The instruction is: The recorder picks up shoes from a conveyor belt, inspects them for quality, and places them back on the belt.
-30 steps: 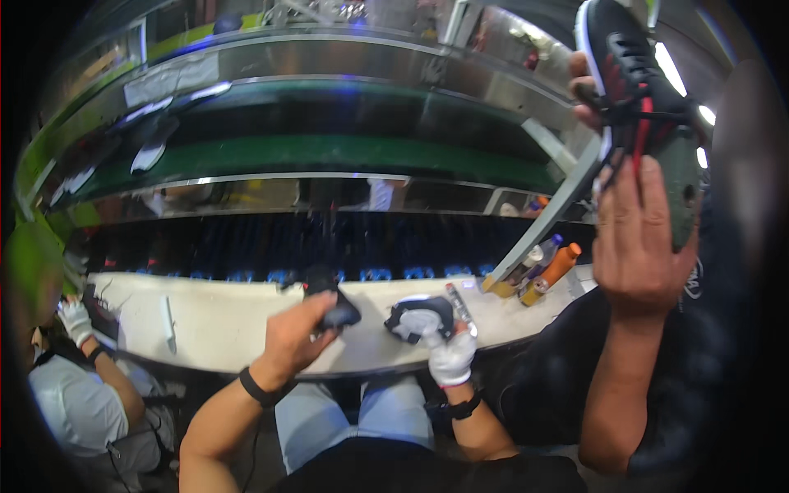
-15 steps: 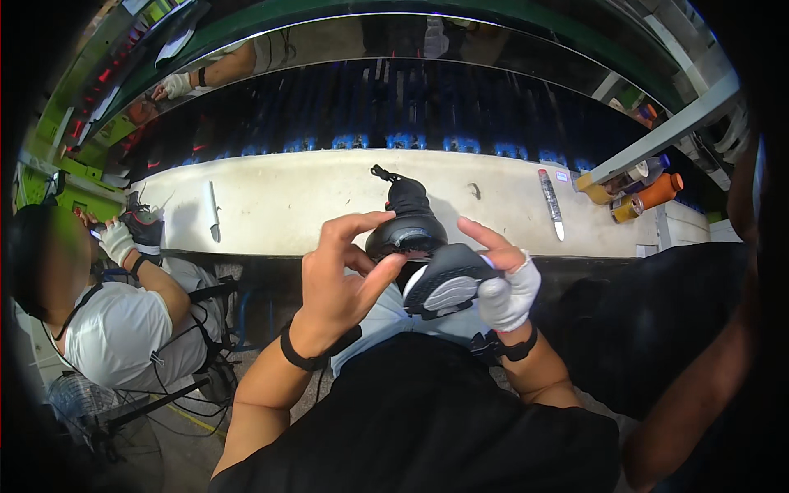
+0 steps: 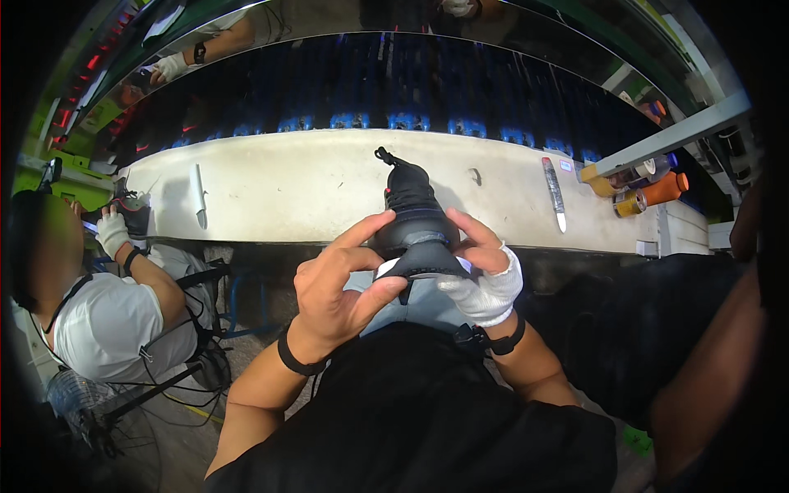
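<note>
A black shoe upper (image 3: 408, 189) with a dark cord loop at its far end points away from me over the near edge of the pale bench (image 3: 288, 185). A black and white shoe sole (image 3: 427, 260) lies against its near end; I cannot tell whether they are joined. My bare left hand (image 3: 335, 283) grips the left side, thumb on the sole and index finger along the upper. From the right, my right hand (image 3: 486, 283), in a white glove with bare fingertips, closes on the sole, its thumb or finger up against the upper. The sole's underside is mostly hidden.
A white-handled knife (image 3: 198, 197) lies on the bench at left, a wrapped-handle blade tool (image 3: 554, 195) at right. An orange bottle (image 3: 664, 190) and a yellow can (image 3: 629, 203) stand far right. Dark rollers (image 3: 394, 82) run behind. A co-worker (image 3: 115, 320) sits left; another person's arm (image 3: 707, 361) is right.
The sole, held tilted in my right hand and apart from my left, has moved left and up against the near end of the upper. My left hand now grips it too.
</note>
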Demonstrator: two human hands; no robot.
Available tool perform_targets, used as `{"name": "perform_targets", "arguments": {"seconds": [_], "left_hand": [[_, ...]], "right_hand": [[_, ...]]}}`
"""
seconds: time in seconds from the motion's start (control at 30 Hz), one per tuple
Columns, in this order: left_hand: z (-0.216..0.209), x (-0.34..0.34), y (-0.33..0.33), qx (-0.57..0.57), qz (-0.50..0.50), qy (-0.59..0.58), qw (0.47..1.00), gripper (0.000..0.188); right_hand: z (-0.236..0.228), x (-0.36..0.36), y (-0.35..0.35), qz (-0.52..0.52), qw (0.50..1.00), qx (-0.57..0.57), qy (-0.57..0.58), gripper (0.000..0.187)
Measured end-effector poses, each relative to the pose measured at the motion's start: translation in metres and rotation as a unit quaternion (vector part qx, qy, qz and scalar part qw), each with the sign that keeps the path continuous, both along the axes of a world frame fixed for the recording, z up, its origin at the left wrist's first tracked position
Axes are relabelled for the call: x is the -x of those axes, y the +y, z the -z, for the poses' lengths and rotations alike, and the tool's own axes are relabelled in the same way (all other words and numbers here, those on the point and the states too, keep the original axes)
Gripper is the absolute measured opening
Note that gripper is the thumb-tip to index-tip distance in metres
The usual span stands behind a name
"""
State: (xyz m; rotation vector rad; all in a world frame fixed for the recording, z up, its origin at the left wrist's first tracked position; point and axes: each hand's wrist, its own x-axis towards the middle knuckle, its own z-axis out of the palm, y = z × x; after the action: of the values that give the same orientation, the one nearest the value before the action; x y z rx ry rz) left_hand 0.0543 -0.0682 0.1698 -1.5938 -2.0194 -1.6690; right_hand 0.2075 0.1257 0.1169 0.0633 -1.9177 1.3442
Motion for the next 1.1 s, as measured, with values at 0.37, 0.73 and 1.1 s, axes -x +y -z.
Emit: {"name": "perform_targets", "arguments": {"seconds": [0.37,0.73,1.1], "left_hand": [[0.002,-0.009,-0.005,0.024,0.014,-0.050,0.998,0.037],[-0.018,0.010,-0.016,0.077,-0.005,-0.125,0.989,0.032],[-0.059,0.053,-0.029,0.292,0.028,0.020,0.956,0.093]], "right_hand": [[0.004,-0.003,0.003,0.016,0.999,-0.038,0.000,0.046],[-0.005,0.032,-0.002,0.016,0.999,-0.036,-0.003,0.047],[0.008,0.045,-0.023,-0.002,0.984,-0.129,-0.124,0.042]]}}
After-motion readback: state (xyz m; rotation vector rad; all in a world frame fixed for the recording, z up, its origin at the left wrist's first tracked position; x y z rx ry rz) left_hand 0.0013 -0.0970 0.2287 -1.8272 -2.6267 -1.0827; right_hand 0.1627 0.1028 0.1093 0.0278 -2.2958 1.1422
